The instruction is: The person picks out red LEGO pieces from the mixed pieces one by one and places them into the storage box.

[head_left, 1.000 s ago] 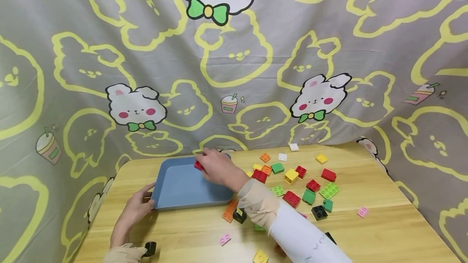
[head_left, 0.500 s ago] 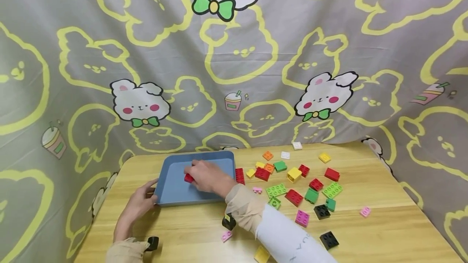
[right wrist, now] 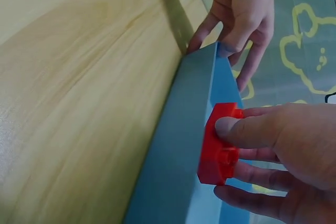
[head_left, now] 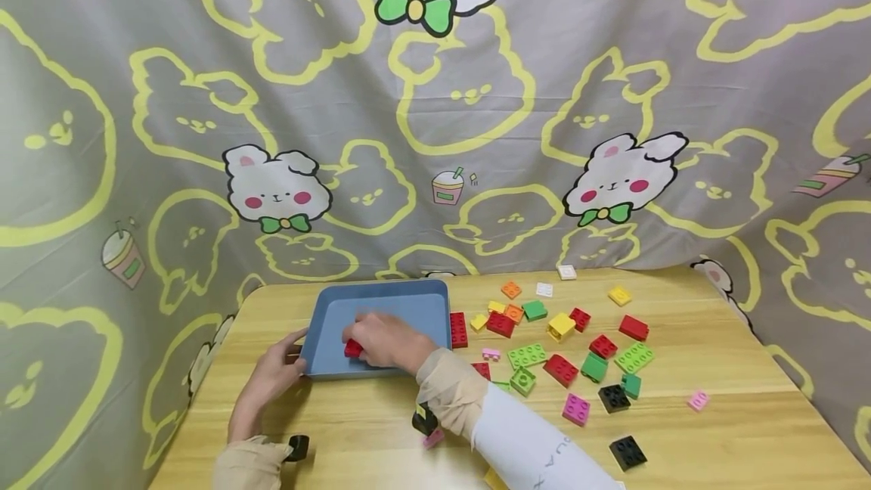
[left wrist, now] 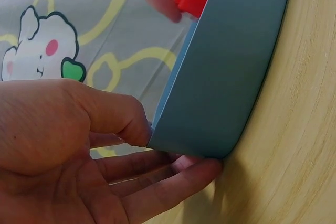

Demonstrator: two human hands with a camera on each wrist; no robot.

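A patterned curtain (head_left: 381,108) fills the upper frame, and beneath it stretches the wooden surface (head_left: 361,429). Lower left of centre, there's the blue tray (head_left: 408,305), its near-left corner pinched between the left hand's (head_left: 272,373) thumb and fingers. And the right hand (head_left: 386,340), clamped on a red brick (right wrist: 211,153) by the tray's near wall, poking above the rim! Touching? Can't tell. Lower right, loose bricks (head_left: 561,370) scatter, among them a little pink brick (head_left: 698,400).
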